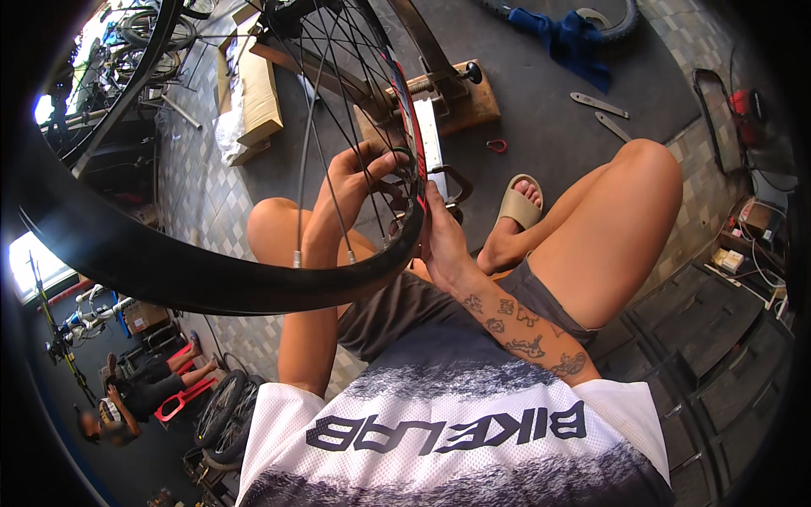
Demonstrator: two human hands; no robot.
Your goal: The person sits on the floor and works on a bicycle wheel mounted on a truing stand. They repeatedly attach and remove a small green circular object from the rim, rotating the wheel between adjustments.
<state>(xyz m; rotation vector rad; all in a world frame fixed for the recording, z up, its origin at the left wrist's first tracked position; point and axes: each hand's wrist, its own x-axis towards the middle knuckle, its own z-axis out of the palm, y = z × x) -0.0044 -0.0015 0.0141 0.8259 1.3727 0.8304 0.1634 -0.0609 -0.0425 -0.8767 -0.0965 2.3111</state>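
A bicycle wheel with a black rim (220,283) and black spokes stands in a truing stand with a wooden base (473,106). My left hand (359,177) reaches between the spokes. Its thumb and fingers close around a small dark tool at the inner edge of the rim, partly hidden by spokes and fingers. On the rim's outer side, my right hand (443,232) presses its thumb against the rim near the red marking; its other fingers curl underneath and are partly hidden. Beside it is the stand's dark curved caliper arm (461,182).
On the dark mat (541,127) lie a small red ring-shaped tool (497,146), two flat wrenches (600,105) and a blue cloth (562,42) by a tyre. An open cardboard box (258,93) stands left. Dark drawers (701,329) are at right. A person (139,389) sits far left.
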